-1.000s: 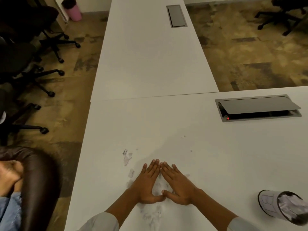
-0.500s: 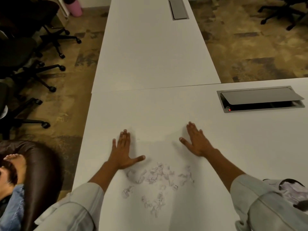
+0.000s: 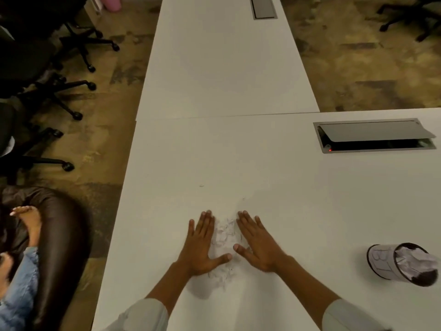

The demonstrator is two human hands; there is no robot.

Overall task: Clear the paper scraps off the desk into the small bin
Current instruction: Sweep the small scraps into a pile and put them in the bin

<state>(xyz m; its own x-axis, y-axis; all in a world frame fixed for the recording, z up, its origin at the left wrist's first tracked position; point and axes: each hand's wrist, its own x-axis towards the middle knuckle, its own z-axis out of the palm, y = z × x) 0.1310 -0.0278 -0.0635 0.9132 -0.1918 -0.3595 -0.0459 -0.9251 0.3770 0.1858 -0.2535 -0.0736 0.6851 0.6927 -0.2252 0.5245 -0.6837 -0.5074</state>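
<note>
Head view shows the left hand (image 3: 202, 244) and right hand (image 3: 259, 244) flat and open on the desk (image 3: 298, 199), close together around the paper scraps (image 3: 225, 235). Gathering step; next, probably scooping the heap to the small bin (image 3: 403, 263), well apart at right.

2 hands (image 3: 202, 244), 1 bin (image 3: 384, 261)

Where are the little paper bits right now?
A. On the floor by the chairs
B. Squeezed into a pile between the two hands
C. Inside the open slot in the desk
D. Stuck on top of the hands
B: the paper scraps sit heaped on the desk between the flat left hand and right hand.
</note>
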